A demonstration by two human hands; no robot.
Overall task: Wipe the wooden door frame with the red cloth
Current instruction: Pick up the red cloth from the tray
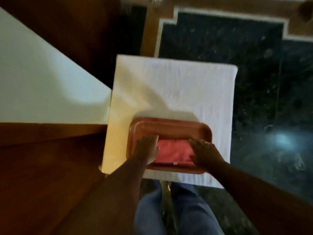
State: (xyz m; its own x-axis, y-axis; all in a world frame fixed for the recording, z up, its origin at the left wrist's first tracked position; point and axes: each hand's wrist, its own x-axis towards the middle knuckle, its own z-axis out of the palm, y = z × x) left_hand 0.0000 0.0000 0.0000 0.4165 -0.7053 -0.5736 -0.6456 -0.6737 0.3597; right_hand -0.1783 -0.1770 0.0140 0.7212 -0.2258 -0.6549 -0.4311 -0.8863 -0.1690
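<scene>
A white-covered table (177, 85) stands on dark floor (262, 82). A red tray (169, 128) rests on it, beneath both hands.

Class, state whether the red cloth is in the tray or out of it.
In: the red cloth lies inside the tray, within its rim.

The cloth (174, 150) is red, the tray (169, 127) is reddish brown, the table cover (177, 82) is white, the floor (254, 82) is black with pale specks, and the trousers (194, 209) are blue.
</scene>
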